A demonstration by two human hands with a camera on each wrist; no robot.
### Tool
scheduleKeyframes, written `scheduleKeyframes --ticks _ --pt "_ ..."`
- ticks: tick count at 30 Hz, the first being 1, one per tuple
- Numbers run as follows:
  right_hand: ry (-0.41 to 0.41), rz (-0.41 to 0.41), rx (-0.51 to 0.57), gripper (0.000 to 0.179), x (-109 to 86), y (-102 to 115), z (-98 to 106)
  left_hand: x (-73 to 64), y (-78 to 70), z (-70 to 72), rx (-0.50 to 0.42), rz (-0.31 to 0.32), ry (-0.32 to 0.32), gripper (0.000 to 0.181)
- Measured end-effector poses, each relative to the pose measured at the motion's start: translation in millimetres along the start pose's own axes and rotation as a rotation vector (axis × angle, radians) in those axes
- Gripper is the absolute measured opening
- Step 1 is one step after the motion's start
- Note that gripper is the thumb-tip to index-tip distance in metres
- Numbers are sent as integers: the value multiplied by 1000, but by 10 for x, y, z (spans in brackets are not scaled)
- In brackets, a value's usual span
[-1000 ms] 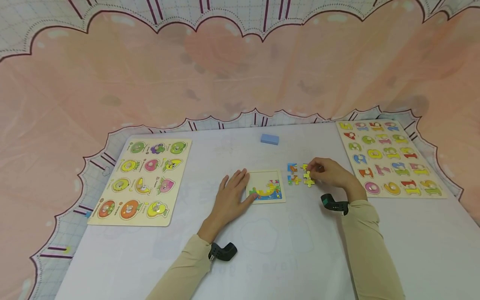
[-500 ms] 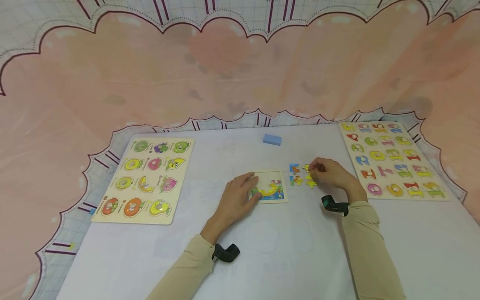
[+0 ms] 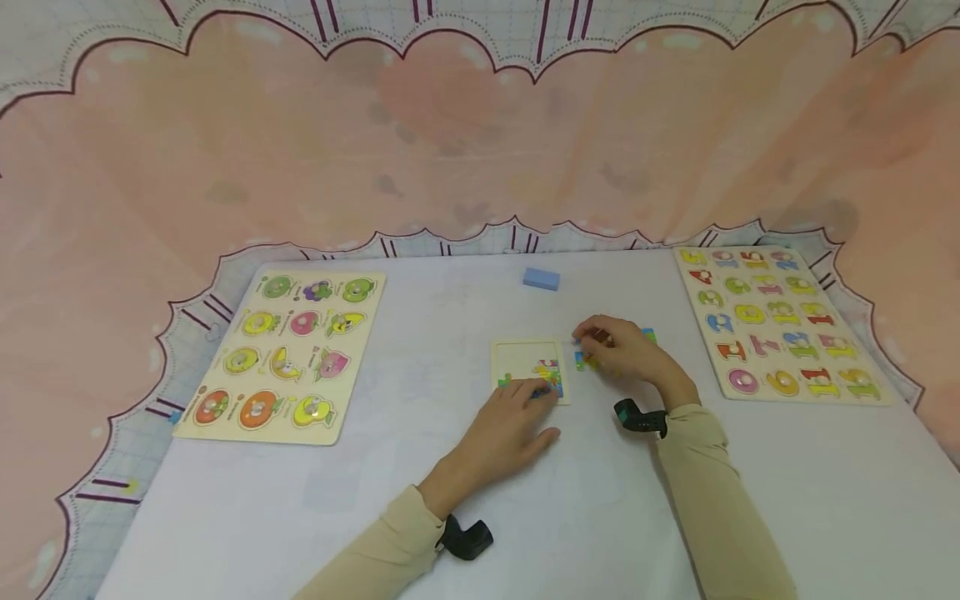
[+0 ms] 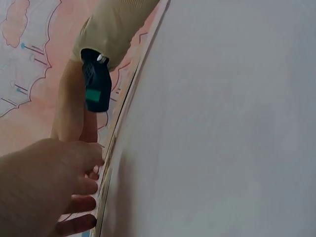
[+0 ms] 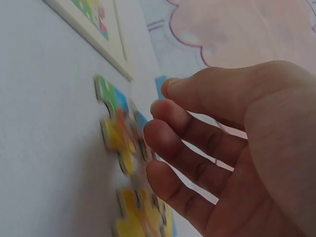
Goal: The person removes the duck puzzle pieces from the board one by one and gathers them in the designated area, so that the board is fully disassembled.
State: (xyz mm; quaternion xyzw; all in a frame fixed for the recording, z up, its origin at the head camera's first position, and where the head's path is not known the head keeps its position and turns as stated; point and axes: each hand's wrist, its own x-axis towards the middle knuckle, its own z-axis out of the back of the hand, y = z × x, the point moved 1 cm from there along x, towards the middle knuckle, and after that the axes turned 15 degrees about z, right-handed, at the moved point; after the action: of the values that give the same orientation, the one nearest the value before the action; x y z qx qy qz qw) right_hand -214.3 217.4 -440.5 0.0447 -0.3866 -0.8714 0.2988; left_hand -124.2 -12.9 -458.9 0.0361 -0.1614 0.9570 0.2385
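Observation:
A small wooden jigsaw tray [image 3: 517, 357] lies mid-table, with colourful pieces fitted along its bottom and right side. My left hand [image 3: 510, 433] reaches over its near edge, fingers lying across the lower part and covering some of the picture. My right hand [image 3: 633, 354] hovers with loosely bent fingers over loose jigsaw pieces [image 5: 116, 133] just right of the tray. In the right wrist view, no piece shows between its thumb and fingers. A blue-green piece [image 3: 648, 335] peeks out beyond this hand. The left wrist view shows the left fingers beside the tray's edge, seen from the side.
A fruit puzzle board [image 3: 315, 400] lies at the left of the white table [image 3: 570, 517]. On the right lies a number puzzle board [image 3: 780, 333]. A blue block [image 3: 542, 278] sits near the back edge, before a patterned cloth [image 3: 480, 142].
My left hand has moved from the tray's left side to its near edge. My right hand has shifted left over the loose pieces, uncovering a blue-green one on the right.

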Motion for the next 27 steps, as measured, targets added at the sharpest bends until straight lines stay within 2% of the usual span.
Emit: scheduleKeyframes --ticks 3,7,10,14,18,27 --pt "1 45 -1 22 39 39 -65 -6 -34 -20 38 -8 14 50" --pt "-3 74 -7 23 65 108 -127 -9 -56 -52 41 -14 -11 51" --pt "24 81 -25 23 88 171 -195 -22 -58 -84 48 -15 -30 51" --pt "85 141 -114 25 142 224 -298 -43 -55 -107 78 -2 -35 57" --pt "106 172 -183 23 154 272 -353 -64 -56 -115 92 -3 -4 62" --pt "130 189 -165 18 171 347 -372 -54 -39 -84 108 -3 4 59"
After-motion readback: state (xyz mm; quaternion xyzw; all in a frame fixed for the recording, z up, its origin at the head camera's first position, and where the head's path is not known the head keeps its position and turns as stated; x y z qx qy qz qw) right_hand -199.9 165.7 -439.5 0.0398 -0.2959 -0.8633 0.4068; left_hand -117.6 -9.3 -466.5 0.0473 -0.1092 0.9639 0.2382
